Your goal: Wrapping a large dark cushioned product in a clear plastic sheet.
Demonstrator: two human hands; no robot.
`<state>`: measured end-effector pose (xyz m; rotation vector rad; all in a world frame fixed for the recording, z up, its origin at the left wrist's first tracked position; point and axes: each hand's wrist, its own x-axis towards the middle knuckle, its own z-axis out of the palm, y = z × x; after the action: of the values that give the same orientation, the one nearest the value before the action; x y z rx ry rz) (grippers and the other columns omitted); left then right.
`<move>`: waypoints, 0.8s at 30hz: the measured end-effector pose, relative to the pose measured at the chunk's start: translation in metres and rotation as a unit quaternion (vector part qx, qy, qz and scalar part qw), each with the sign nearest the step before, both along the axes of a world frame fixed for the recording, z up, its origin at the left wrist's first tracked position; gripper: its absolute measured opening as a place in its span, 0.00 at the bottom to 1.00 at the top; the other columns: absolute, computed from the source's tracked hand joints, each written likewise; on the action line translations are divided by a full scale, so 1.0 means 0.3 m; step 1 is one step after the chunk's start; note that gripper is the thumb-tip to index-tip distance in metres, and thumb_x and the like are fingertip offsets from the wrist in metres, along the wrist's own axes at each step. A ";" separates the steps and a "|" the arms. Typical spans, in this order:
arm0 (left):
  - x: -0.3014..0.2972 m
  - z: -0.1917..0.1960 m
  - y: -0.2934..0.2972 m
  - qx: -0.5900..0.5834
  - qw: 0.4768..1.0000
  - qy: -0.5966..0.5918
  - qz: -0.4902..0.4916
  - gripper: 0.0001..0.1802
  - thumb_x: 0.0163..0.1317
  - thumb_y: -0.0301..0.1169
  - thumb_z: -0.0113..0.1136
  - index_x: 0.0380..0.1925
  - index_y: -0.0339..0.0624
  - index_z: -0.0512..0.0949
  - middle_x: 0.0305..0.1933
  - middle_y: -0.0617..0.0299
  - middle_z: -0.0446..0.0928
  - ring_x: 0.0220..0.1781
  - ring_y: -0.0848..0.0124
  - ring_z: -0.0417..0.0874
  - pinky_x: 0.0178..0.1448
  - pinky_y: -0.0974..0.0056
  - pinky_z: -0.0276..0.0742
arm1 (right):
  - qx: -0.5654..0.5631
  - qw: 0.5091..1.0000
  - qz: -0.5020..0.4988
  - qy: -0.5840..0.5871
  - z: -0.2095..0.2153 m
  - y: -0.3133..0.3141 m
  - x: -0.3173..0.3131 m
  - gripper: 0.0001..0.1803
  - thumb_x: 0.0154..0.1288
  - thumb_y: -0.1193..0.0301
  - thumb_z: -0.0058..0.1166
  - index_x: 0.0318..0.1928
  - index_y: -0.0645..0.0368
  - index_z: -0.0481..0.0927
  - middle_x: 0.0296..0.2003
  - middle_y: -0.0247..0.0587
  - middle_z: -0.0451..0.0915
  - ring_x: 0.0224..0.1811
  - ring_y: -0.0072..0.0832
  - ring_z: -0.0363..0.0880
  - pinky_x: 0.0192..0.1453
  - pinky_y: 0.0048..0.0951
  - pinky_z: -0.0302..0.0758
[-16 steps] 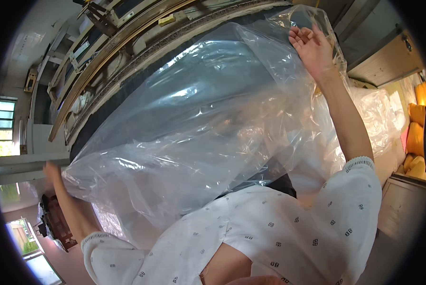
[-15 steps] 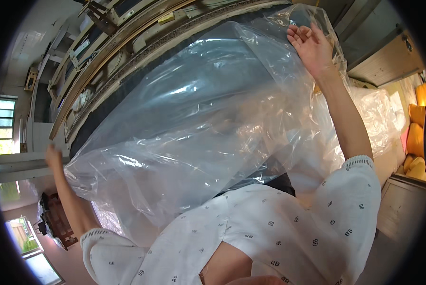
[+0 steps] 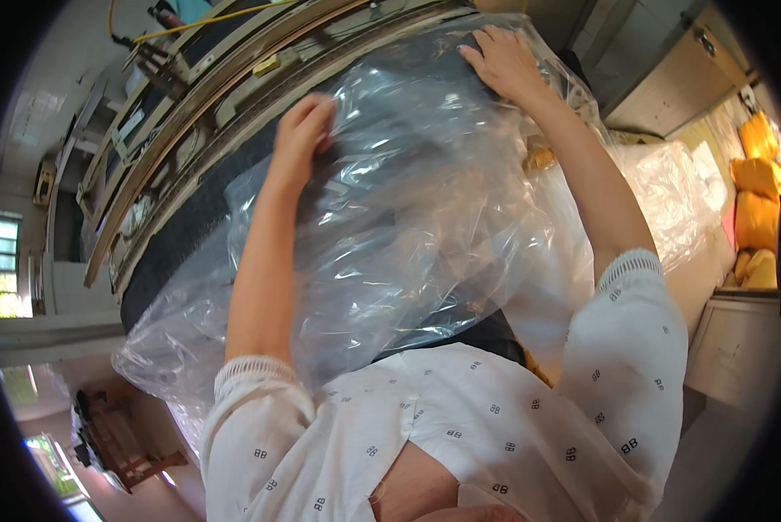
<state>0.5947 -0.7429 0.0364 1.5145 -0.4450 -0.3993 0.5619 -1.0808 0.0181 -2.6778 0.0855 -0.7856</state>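
A large clear plastic sheet (image 3: 425, 174), wrinkled and shiny, is spread over a dark surface (image 3: 186, 222) in front of me. My left hand (image 3: 306, 130) is closed at the sheet's far left edge, its fingers curled and seemingly gripping the plastic. Over at the far right, my right hand (image 3: 505, 65) lies with fingers stretched out on the sheet. The sheet's near left part hangs in loose folds towards my body.
Behind the dark surface runs a long machine frame (image 3: 207, 113) with rails, carrying a small yellow block (image 3: 267, 65). More crumpled plastic (image 3: 664, 200) lies to the right, beside stacked yellow-orange bundles (image 3: 758, 174). A brown wooden stand (image 3: 120, 426) is at lower left.
My left hand has swung from the far left to the middle, and the sheet's left edge has shifted with it. My right hand has moved slightly left and flattened onto the plastic.
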 end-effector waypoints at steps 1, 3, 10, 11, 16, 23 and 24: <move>-0.053 0.026 0.082 0.050 0.998 0.001 0.043 0.08 0.59 0.37 0.53 0.28 0.45 0.74 0.18 0.75 0.59 0.18 0.84 0.56 0.21 0.76 0.49 | -0.207 0.973 -0.095 0.034 -0.022 -0.052 -0.007 0.27 0.63 0.49 0.40 0.48 0.60 0.73 0.46 0.45 0.73 0.51 0.41 0.69 0.56 0.41 0.63; -0.126 0.034 0.324 0.122 0.984 0.014 0.127 0.08 0.60 0.36 0.53 0.29 0.46 0.76 0.19 0.77 0.60 0.18 0.86 0.55 0.20 0.77 0.47 | -0.208 0.968 -0.140 0.018 -0.089 -0.120 -0.016 0.28 0.62 0.48 0.40 0.50 0.59 0.73 0.46 0.45 0.72 0.51 0.41 0.69 0.56 0.42 0.62; -0.549 0.064 1.369 0.359 0.849 0.017 0.387 0.07 0.57 0.32 0.53 0.33 0.43 0.77 0.24 0.77 0.65 0.23 0.87 0.59 0.24 0.78 0.51 | -0.157 0.987 -0.020 -0.010 -0.067 0.042 -0.162 0.33 0.59 0.46 0.44 0.55 0.58 0.69 0.57 0.49 0.65 0.62 0.46 0.59 0.62 0.45 0.57; -0.600 0.074 1.488 0.372 0.840 0.021 0.394 0.09 0.57 0.31 0.54 0.35 0.40 0.77 0.27 0.73 0.71 0.25 0.84 0.66 0.26 0.77 0.60 | -0.131 0.989 0.061 -0.015 -0.066 0.049 -0.168 0.34 0.58 0.45 0.46 0.56 0.58 0.68 0.58 0.48 0.65 0.63 0.46 0.57 0.64 0.44 0.55; -0.535 -0.001 1.820 0.304 0.860 0.005 0.410 0.13 0.59 0.31 0.51 0.38 0.33 0.76 0.36 0.63 0.77 0.36 0.76 0.74 0.41 0.71 0.70 | -0.079 0.973 0.206 0.068 -0.002 -0.013 -0.192 0.28 0.60 0.58 0.51 0.59 0.56 0.66 0.63 0.42 0.59 0.68 0.37 0.51 0.67 0.37 0.53; -0.212 -0.181 1.892 0.466 0.769 -0.129 0.419 0.12 0.60 0.32 0.51 0.36 0.35 0.77 0.33 0.65 0.77 0.34 0.77 0.74 0.40 0.72 0.69 | 0.194 0.946 0.216 0.142 0.169 -0.051 -0.273 0.08 0.59 0.70 0.52 0.37 0.58 0.72 0.40 0.39 0.73 0.41 0.29 0.73 0.46 0.26 0.68; -0.189 -0.175 1.865 0.529 0.719 -0.203 0.402 0.12 0.60 0.32 0.51 0.35 0.35 0.77 0.32 0.65 0.78 0.34 0.78 0.74 0.41 0.72 0.69 | 0.254 0.926 0.224 0.170 0.186 -0.056 -0.293 0.10 0.59 0.71 0.52 0.42 0.55 0.70 0.39 0.33 0.71 0.42 0.26 0.72 0.45 0.24 0.69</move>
<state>0.5381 -0.1835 -0.0161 2.7487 0.2404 0.5117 0.4741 -1.0977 0.0739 -2.1785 -0.2064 -0.1217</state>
